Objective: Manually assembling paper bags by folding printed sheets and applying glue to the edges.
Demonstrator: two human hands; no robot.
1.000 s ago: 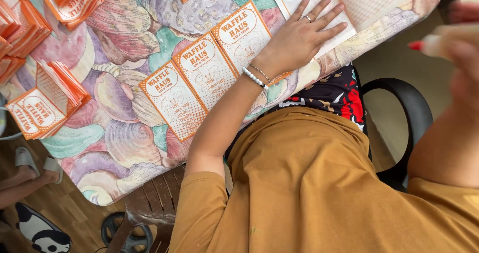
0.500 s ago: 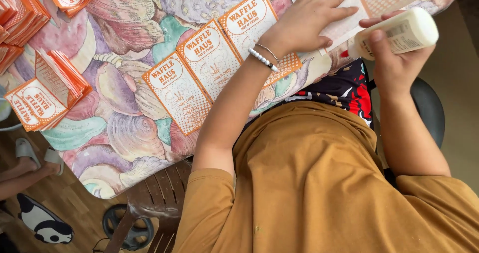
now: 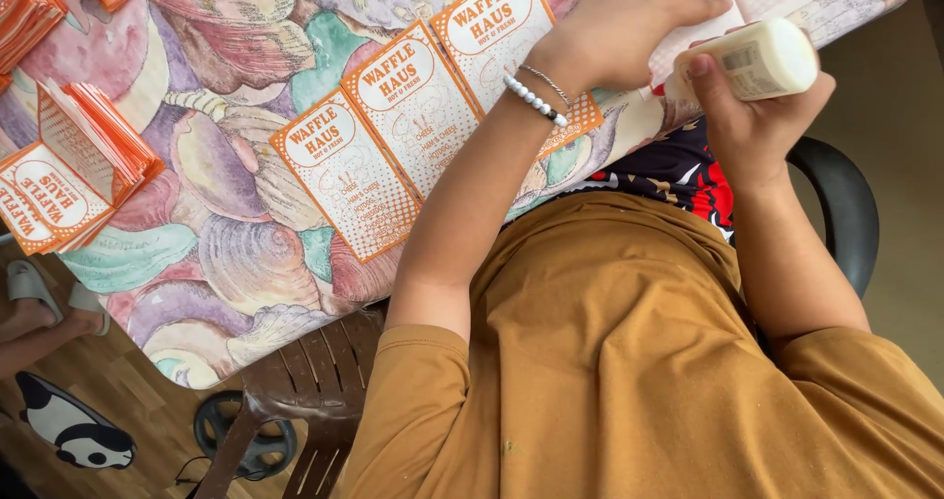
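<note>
The left hand (image 3: 629, 22) lies flat on a white sheet (image 3: 713, 22) at the table's (image 3: 246, 253) near edge, beside three orange-and-white flat paper bags (image 3: 418, 116). The right hand (image 3: 752, 111) grips a cream glue bottle (image 3: 752, 61), just off that edge. Folded bags (image 3: 69, 175) are stacked at the table's left.

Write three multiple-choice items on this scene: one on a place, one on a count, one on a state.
1. Where does the left hand rest?
A. flat on the white paper sheet
B. on the chair
C. on the floor

2. How many flat orange-and-white printed sleeves lie side by side by the left forearm?
A. one
B. three
C. six

3. How is the cream plastic glue bottle held?
A. standing on the shell-patterned tablecloth
B. gripped in the right hand, nozzle toward the sheet
C. lying loose

Answers: 1 A, the palm is spread on the sheet; 2 B, three lie in a row; 3 B, fingers wrap it above the table edge.
</note>
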